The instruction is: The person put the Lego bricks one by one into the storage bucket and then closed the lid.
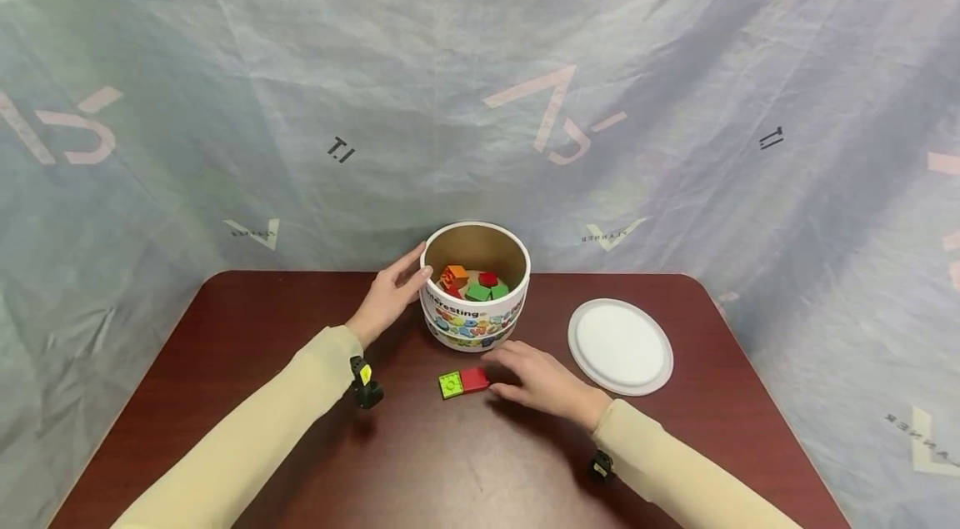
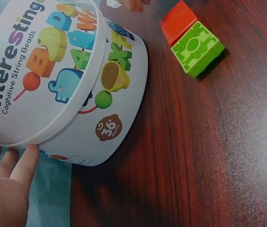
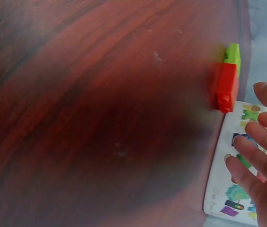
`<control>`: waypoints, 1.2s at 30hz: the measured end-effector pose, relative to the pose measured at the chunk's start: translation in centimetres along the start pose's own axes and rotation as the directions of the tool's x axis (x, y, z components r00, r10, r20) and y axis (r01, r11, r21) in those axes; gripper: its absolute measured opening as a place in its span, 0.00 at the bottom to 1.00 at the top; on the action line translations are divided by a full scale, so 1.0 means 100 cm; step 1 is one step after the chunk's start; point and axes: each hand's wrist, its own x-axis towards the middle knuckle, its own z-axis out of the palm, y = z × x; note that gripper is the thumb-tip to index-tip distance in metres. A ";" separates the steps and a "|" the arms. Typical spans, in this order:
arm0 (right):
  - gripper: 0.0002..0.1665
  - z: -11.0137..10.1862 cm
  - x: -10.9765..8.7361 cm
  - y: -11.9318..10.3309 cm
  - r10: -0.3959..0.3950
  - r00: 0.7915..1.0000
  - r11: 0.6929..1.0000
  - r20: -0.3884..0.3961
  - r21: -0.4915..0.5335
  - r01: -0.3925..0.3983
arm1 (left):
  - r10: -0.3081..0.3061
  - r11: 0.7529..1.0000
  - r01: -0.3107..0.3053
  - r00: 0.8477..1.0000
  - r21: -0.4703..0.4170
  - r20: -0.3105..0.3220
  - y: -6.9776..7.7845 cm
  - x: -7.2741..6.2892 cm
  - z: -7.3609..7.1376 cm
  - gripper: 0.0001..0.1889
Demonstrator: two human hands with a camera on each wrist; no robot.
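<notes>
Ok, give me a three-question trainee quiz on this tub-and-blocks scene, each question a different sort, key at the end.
1. True or false: the lid sits on the tub.
2. Which colour is the block joined to the red block on the table? A) blue B) light green C) yellow
3. In a few words: what does the left hand touch?

Key
1. False: the lid lies flat on the table, on the tub's right, and the tub is open with blocks inside.
2. B: the green block is stuck to it, next to the right hand.
3. The tub's side, near the rim, with straight fingers.
</notes>
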 end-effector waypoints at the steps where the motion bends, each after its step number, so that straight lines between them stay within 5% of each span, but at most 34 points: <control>1: 0.25 0.002 0.000 0.001 0.003 1.000 1.000 0.004 -0.001 -0.003 | -0.004 1.000 0.004 1.000 0.000 -0.001 0.000 0.000 0.000 0.34; 36: 0.23 0.018 0.018 0.004 -0.042 0.998 0.998 0.056 -0.054 0.045 | 0.009 0.999 -0.009 1.000 -0.048 0.004 -0.002 0.008 -0.006 0.34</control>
